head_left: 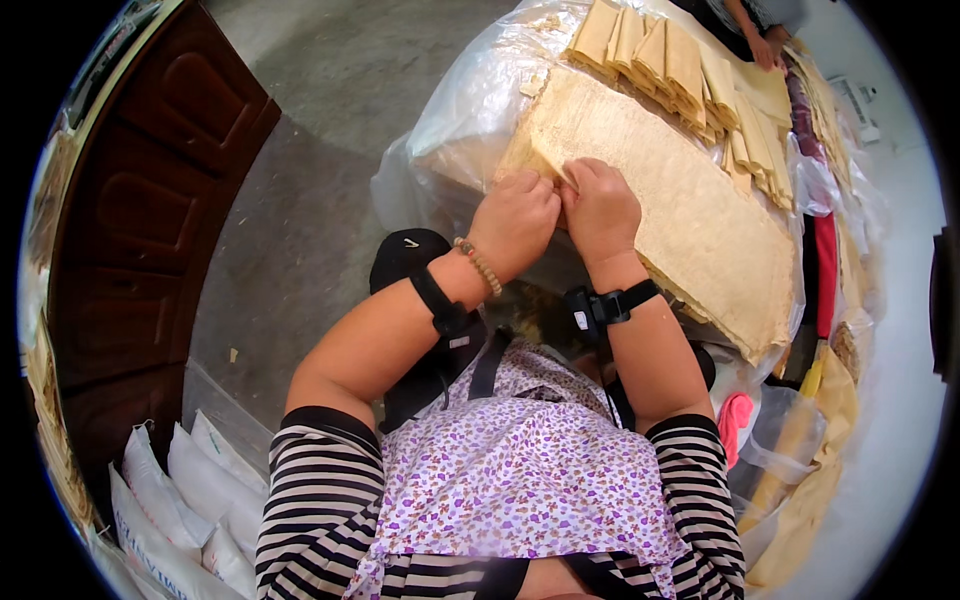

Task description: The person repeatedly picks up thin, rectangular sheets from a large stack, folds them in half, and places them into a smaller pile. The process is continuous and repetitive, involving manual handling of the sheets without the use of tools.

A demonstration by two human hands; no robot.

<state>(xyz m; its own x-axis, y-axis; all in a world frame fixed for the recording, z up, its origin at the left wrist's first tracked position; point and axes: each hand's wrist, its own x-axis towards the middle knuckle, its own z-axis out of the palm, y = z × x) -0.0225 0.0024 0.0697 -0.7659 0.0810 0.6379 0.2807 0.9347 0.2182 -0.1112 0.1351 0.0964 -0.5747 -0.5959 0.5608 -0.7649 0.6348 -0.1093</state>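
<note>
A thick stack of thin beige sheets [690, 202] with a rough, dimpled surface lies before me, slanting from upper left to lower right. At its near left end a lifted flap of a sheet [551, 157] stands up. The fingers of my right hand [604, 210] pinch this flap. Close against it, almost touching, my left hand [519, 214] is closed at the same edge; its fingertips are hidden, and what they hold is hard to make out. I wear a beaded bracelet [480, 266] on my left wrist and black straps on both.
Folded beige sheets [667, 64] lie in a row beyond the stack. Clear plastic film [465, 97] drapes the left end. Another person's hands [766, 49] are at the far right. White sacks [187, 487] stand lower left by a dark wooden panelled front [150, 202]. A pink cloth [733, 424] lies right.
</note>
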